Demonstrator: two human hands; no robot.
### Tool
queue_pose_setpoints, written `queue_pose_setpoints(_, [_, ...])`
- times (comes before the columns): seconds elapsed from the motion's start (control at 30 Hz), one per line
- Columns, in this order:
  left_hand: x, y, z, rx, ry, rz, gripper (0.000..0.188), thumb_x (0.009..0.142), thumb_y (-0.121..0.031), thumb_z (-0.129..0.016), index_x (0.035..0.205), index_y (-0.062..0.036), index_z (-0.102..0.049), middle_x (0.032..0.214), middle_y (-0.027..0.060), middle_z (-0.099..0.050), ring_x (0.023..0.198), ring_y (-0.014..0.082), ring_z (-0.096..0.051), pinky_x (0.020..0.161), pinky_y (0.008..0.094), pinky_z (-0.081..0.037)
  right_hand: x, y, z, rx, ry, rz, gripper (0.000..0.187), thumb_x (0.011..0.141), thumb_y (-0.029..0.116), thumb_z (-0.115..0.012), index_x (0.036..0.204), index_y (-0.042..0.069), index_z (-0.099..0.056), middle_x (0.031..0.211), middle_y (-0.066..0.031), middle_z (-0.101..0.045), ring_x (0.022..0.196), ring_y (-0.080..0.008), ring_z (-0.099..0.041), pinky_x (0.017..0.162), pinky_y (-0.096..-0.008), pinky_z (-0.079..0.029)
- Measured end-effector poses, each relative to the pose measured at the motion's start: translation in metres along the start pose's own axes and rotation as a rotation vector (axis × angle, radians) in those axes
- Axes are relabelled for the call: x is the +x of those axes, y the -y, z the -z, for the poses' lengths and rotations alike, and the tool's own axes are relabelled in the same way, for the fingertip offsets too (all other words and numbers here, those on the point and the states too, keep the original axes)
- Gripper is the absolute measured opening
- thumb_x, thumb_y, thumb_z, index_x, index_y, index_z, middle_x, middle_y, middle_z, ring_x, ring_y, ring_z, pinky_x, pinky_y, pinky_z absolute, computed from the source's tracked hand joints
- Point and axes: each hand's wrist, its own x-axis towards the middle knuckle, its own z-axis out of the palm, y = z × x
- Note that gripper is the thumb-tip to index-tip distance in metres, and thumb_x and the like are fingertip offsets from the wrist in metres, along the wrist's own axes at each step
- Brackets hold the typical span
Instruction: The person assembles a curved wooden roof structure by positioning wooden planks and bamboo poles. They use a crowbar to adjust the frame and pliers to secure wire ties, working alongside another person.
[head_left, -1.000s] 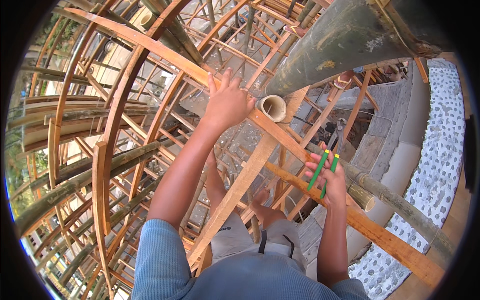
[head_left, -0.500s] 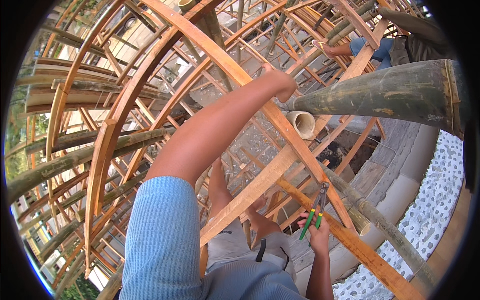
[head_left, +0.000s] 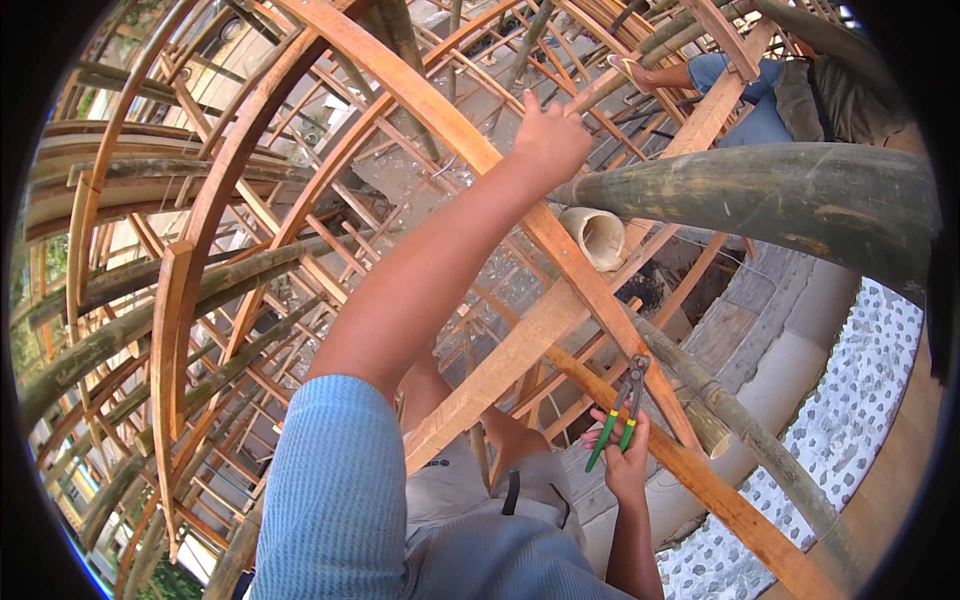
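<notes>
My left arm, in a light blue sleeve, reaches up across the frame. Past a long curved wooden strip (head_left: 440, 110) is my left hand (head_left: 550, 145), with a couple of fingers stretched out and nothing visible in it. Lower right, my right hand (head_left: 625, 460) holds pincers (head_left: 622, 408) with green and yellow handles. The handles are spread, and the dark metal jaws point up, close to a slim wooden strip (head_left: 655, 375). A pale flat plank (head_left: 500, 375) crosses diagonally between my arms.
A thick green bamboo pole (head_left: 760, 195) juts in from the right, above an open bamboo end (head_left: 600, 240). Wooden ribs and bamboo poles (head_left: 235, 280) form a lattice at left. Another person's legs (head_left: 735, 90) rest at upper right. A stone-patterned white surface (head_left: 830, 400) curves below.
My left hand has lifted and turned, with fingers now stretched out. The pincers shifted slightly left and up with my right hand. The whole view has moved a little.
</notes>
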Motion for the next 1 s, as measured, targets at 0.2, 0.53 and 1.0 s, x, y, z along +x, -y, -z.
queue_pose_setpoints(0.2, [-0.068, 0.003, -0.003, -0.414, -0.820, 0.242, 0.024, 0.098, -0.020, -0.061, 0.119, -0.0117, -0.068, 0.129, 0.0122, -0.058, 0.129, 0.0332, -0.050, 0.113, 0.0529, -0.032, 0.016, 0.077, 0.058, 0.320, 0.051, -0.148, 0.037, 0.069, -0.014, -0.045, 0.098, 0.008, -0.044, 0.114, -0.0276, -0.064, 0.085, -0.0250, -0.065, 0.071, -0.0413, -0.057])
queue_pose_setpoints(0.53, [-0.047, -0.014, -0.023, -0.571, -0.760, 1.138, 0.071, 0.099, -0.033, -0.054, 0.158, -0.0087, -0.023, 0.156, 0.0325, -0.019, 0.143, 0.0497, -0.028, 0.114, 0.0637, -0.027, 0.217, 0.147, 0.120, -1.085, 0.494, -0.112, 0.051, 0.082, -0.002, -0.053, 0.130, 0.009, -0.069, 0.119, -0.0117, -0.070, 0.109, -0.0240, -0.065, 0.094, -0.0396, -0.049])
queue_pose_setpoints(1.0, [-0.048, -0.011, -0.036, -0.463, -0.830, 0.859, 0.057, 0.095, -0.004, -0.046, 0.152, -0.0102, -0.043, 0.146, 0.0334, -0.026, 0.111, 0.0398, -0.059, 0.091, 0.0465, -0.050, 0.320, 0.103, 0.116, -1.148, 0.954, 0.011, 0.058, 0.082, 0.000, -0.053, 0.133, 0.022, -0.069, 0.106, -0.0089, -0.068, 0.098, -0.0251, -0.062, 0.084, -0.0420, -0.048])
